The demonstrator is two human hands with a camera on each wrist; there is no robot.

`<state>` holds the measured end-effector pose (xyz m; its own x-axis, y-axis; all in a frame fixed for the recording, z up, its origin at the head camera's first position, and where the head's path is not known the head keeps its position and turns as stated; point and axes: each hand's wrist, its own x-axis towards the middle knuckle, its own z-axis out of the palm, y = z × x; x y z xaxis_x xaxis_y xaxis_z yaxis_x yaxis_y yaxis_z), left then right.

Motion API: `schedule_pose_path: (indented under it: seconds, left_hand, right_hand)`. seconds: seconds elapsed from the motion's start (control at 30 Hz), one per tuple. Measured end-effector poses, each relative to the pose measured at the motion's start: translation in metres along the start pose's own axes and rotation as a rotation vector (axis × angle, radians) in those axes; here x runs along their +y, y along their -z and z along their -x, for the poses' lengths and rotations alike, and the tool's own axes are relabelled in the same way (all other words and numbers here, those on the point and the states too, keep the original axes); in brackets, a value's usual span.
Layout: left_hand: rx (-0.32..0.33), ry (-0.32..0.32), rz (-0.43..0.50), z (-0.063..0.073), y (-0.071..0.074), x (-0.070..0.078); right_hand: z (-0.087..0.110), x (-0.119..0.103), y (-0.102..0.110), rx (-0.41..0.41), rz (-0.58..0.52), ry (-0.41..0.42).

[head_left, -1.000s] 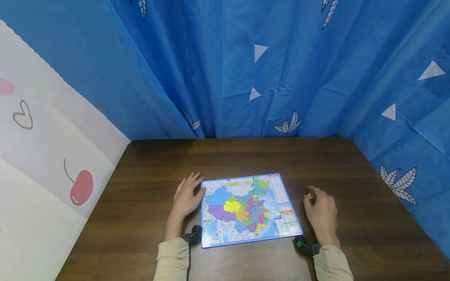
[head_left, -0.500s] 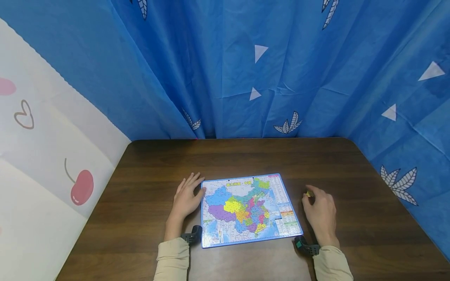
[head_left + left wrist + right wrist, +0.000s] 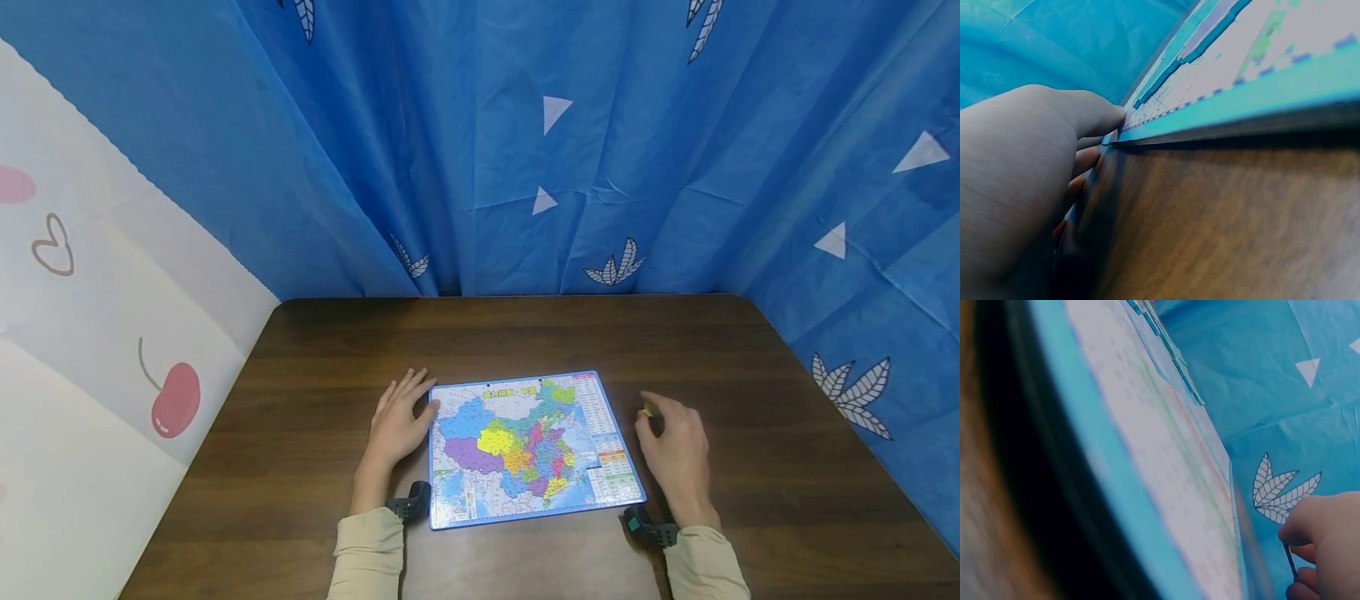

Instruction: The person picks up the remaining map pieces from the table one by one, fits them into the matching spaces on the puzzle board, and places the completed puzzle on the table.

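A map jigsaw puzzle board (image 3: 510, 483), with a blue border and coloured regions, lies on the table. My left hand (image 3: 401, 421) rests at its left side, fingers spread and fairly straight, the thumb (image 3: 1094, 112) on the board's edge in the left wrist view. To the right of the board, my right hand (image 3: 678, 450) pinches a small yellow puzzle piece (image 3: 649, 409) between thumb and fingers. Seen edge-on in the right wrist view, that puzzle piece (image 3: 1290, 561) looks thin and dark; the fingers hide most of it.
The dark brown wooden table (image 3: 315, 383) runs back to a blue curtain (image 3: 510, 242) with leaf and triangle prints. A white printed sheet (image 3: 90, 375) borders its left side. Black bands with small devices (image 3: 652, 527) sit on both wrists.
My right hand has shifted slightly left, closer to the board, with the puzzle piece still pinched. The left hand and the board have stayed in place.
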<state>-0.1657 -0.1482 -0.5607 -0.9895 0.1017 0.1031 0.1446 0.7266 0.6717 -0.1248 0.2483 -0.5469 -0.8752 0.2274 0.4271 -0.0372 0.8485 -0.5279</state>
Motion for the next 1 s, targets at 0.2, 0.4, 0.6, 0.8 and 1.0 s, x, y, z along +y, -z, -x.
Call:
schedule_pose_path:
  seconds: [0.2,0.4,0.6,0.8,1.0]
  left_hand:
    - [-0.001,-0.003,-0.002,0.000,0.000,-0.001]
    - [0.001,-0.013,-0.004,0.000,-0.001,-0.001]
    - [-0.001,-0.017,-0.001,0.000,-0.001,-0.001]
    - [-0.024,0.005,0.003,0.000,0.001,0.000]
    - [-0.015,0.000,0.005,0.000,0.000,-0.001]
  right_hand:
    - [0.001,-0.002,-0.001,0.020,-0.030,0.059]
    - [0.002,-0.005,-0.002,0.042,-0.046,0.101]
    - [0.003,-0.008,-0.005,0.030,-0.036,0.111]
    - [0.003,-0.011,-0.006,0.015,-0.026,0.127]
    - [0.003,-0.012,-0.006,0.013,-0.041,0.146]
